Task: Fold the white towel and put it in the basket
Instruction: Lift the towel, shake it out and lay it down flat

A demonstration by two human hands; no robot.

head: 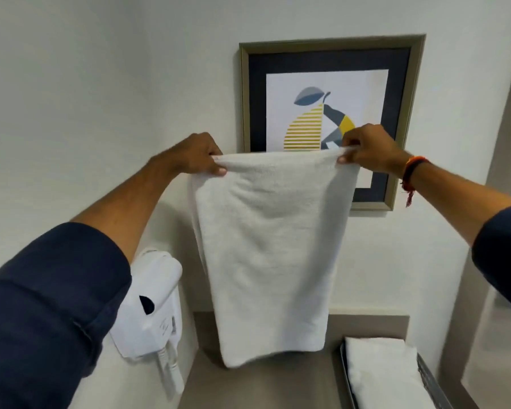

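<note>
A white towel [269,249] hangs doubled in front of the wall, its lower fold just above the grey countertop. My left hand [199,154] pinches its top left corner and my right hand [366,150] pinches its top right corner, so the upper edge is stretched level between them. At the lower right a dark wire basket [344,367] stands on the counter with a folded white towel [381,376] inside it.
A framed picture [331,84] hangs on the wall behind the towel. A white wall-mounted hair dryer [152,308] with a cord sits at the lower left. The grey countertop [266,388] runs below, ending at the wall on the left.
</note>
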